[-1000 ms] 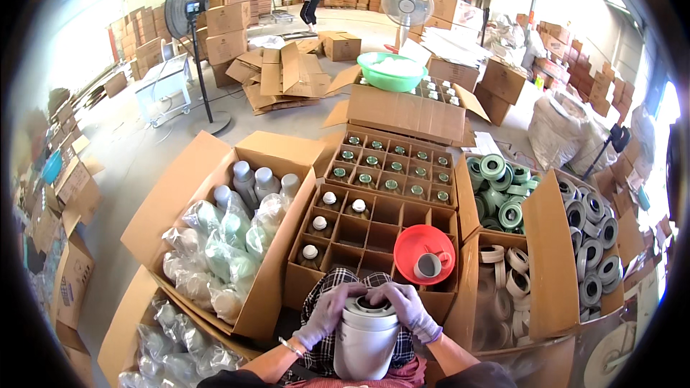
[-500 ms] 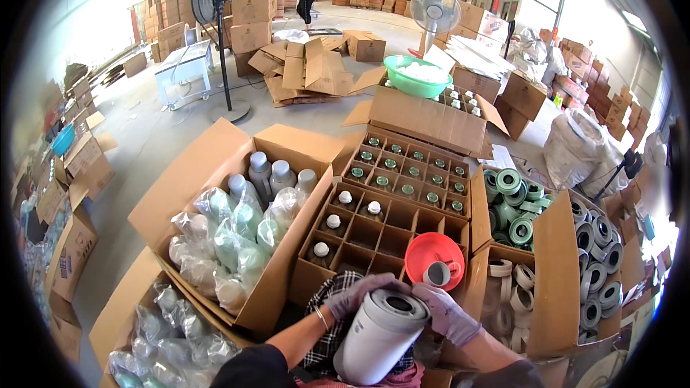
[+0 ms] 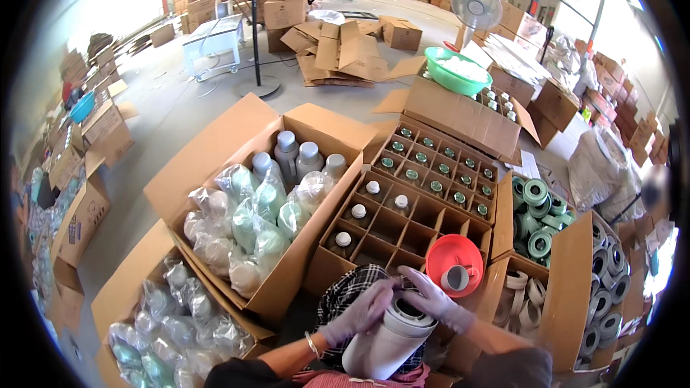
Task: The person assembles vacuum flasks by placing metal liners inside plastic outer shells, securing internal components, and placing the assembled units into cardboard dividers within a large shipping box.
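Note:
Standing tilted in my lap is a grey thermos flask body (image 3: 392, 348) with a dark round opening at its top. My left hand (image 3: 363, 309), in a pale glove, has its fingers closed at the left side of the top rim. Gloved as well, my right hand (image 3: 435, 300) curls over the right side of that rim. The fingertips of both meet near the opening, and what lies under them is partly hidden. Just beyond my right hand, a red basin (image 3: 467, 250) with a grey cup (image 3: 456, 278) in it rests on the divided carton (image 3: 388, 224).
White-capped bottles (image 3: 359, 211) and several green-topped ones stand in carton cells. To the left, a carton (image 3: 194, 233) holds grey flasks and bagged pieces. Green rings (image 3: 535, 192) and grey rings (image 3: 611, 284) fill cartons at right. A standing fan (image 3: 256, 36) is farther back.
My left hand has slid along the rim toward the right hand, and the right hand has come over the top. The whole view has shifted, with the cartons appearing farther right.

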A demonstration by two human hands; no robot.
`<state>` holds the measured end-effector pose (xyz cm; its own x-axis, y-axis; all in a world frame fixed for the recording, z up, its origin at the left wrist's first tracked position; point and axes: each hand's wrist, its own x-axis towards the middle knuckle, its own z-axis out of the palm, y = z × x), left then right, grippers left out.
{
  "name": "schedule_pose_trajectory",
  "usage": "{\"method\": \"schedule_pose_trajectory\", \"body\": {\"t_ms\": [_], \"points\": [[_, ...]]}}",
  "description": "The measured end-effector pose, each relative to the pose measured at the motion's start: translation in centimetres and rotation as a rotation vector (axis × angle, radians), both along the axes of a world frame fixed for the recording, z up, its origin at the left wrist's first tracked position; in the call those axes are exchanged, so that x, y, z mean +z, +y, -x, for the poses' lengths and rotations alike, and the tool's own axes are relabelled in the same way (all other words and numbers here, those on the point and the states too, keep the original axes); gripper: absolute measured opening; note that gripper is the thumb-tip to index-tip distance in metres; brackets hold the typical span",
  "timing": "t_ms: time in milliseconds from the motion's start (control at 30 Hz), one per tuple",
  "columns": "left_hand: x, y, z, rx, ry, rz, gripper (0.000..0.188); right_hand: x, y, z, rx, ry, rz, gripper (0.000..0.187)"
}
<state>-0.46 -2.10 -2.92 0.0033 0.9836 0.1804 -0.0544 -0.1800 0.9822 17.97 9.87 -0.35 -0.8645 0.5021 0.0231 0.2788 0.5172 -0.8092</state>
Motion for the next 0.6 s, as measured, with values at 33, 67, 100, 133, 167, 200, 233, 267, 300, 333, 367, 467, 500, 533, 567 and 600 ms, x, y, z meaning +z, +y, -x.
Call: {"method": "schedule_pose_trajectory", "body": {"t_ms": [33, 67, 100, 133, 167, 200, 233, 267, 300, 333, 367, 467, 500, 533, 567, 600], "points": [[-2.1, 1.3, 0.0, 0.003, -0.149, 0.143, 0.042, 0.0, -1.0, -1.2, 0.08, 0.045, -0.068, 0.063], [-4.8, 2.8, -0.8, 0.066, -0.224, 0.141, 0.041, 0.3, -2.0, -2.8, 0.152, 0.081, -0.139, 0.066], [-4.2, 3.1, -0.9, 0.126, 0.087, 0.026, 0.042, 3.7, -3.9, -3.4, 0.194, -0.093, -0.171, 0.073], [-3.4, 3.2, -1.1, 0.18, 0.4, -0.084, 0.044, 5.9, -5.5, -4.2, 0.183, -0.204, -0.23, 0.075], [-4.9, 3.0, -1.9, 0.167, 0.407, -0.108, 0.048, 7.8, -6.7, -4.7, 0.139, -0.222, -0.158, 0.07], [-5.4, 2.0, -2.5, 0.182, 0.435, -0.149, 0.053, 9.2, -7.5, -6.0, 0.088, -0.285, -0.264, 0.077], [-6.3, 0.7, -3.1, 0.179, 0.401, -0.158, 0.06, 9.3, -9.6, -8.5, -0.138, -0.34, -0.345, 0.055], [-7.2, -1.0, -3.2, 0.179, 0.375, -0.167, 0.067, 5.9, -9.4, -12.7, -0.159, -0.414, -0.217, 0.061], [-7.9, -2.4, -3.1, 0.095, 0.215, 0.052, 0.074, 2.8, -10.3, -17.6, 0.024, -0.524, -0.427, 0.059], [-6.3, -3.9, -3.1, 0.004, 0.054, 0.288, 0.083, 9.6, -11.6, -14.1, -0.341, -0.844, 0.425, 0.053], [-4.7, -4.9, -2.0, -0.175, -0.062, 0.671, 0.086, 8.8, -11.6, -14.4, -0.364, -0.716, 0.315, 0.053], [-4.7, -4.9, -0.5, -0.524, -0.156, 0.924, 0.066, 5.0, -12.2, -15.2, -0.417, -0.368, -0.059, 0.055], [-4.2, -5.1, -0.2, -0.556, -0.216, 0.903, 0.059, 3.5, -12.3, -15.4, -0.422, -0.245, -0.167, 0.056], [-3.7, -5.3, 0.1, -0.585, -0.275, 0.879, 0.052, 2.5, -12.4, -15.3, -0.425, -0.118, -0.275, 0.057], [-3.3, -5.3, 0.0, -0.564, -0.266, 0.882, 0.044, 2.6, -12.9, -13.2, -0.396, 0.088, -0.176, 0.058], [-3.0, -5.5, -0.3, -0.542, -0.258, 0.888, 0.037, 3.2, -13.6, -10.5, -0.365, 0.294, -0.074, 0.06]]}}
